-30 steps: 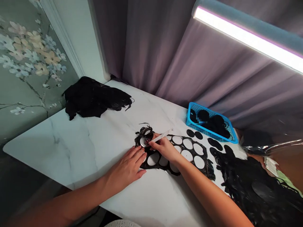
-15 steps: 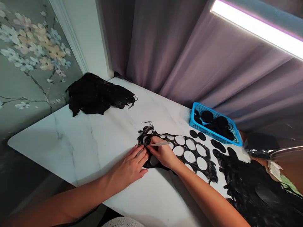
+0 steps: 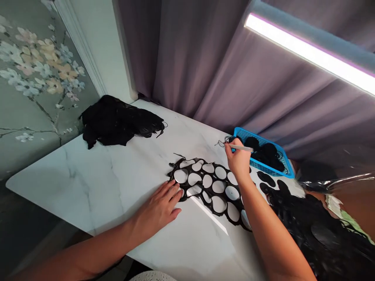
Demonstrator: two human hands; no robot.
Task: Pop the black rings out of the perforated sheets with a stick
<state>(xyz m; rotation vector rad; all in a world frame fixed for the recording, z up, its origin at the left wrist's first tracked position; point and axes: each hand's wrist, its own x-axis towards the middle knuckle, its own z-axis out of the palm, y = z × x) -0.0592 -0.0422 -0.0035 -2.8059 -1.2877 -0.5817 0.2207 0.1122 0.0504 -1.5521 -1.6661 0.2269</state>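
My left hand lies flat with fingers stretched, its fingertips on the left end of a black sheet full of round holes. White tabletop shows through the holes. My right hand is raised at the near left corner of a blue basket, pinching a slim pale tool whose exact kind I cannot make out. Thin black loops hang at its fingertips, against the basket's edge. Inside the basket lie several black round pieces.
Loose black discs lie in front of the basket. A tangled black heap covers the right side of the table. Folded black material sits at the far left corner. A bright tube lamp hangs at upper right, before a curtain.
My right hand has moved from the sheet's left end, right and away from me to the basket, with the tool and black loops. The sheet has shifted slightly; my left hand stays put.
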